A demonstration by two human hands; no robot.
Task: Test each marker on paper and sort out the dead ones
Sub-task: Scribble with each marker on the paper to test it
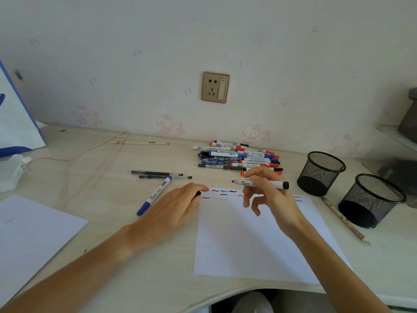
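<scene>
So there's a pale wood-grain desk [112, 256] against the wall, with a white sheet of paper [252, 242] lying flat on it, short black, blue and red squiggles along its top edge. Two empty black wire-mesh pen cups [372, 199] stand to the right of the sheet. Behind the paper is a messy pile of markers and pens [239, 158] with red, blue and black caps. The left hand [178, 206] rests by the sheet's top-left corner, fingers curled round a small black cap [198, 193]. The right hand [268, 193] hovers above the paper, pinching an uncapped white marker with a black tip [261, 183], held roughly level, tip pointing left. A blue-capped white marker [154, 196] and two slim dark pens [161, 175] lie left of the hands.
</scene>
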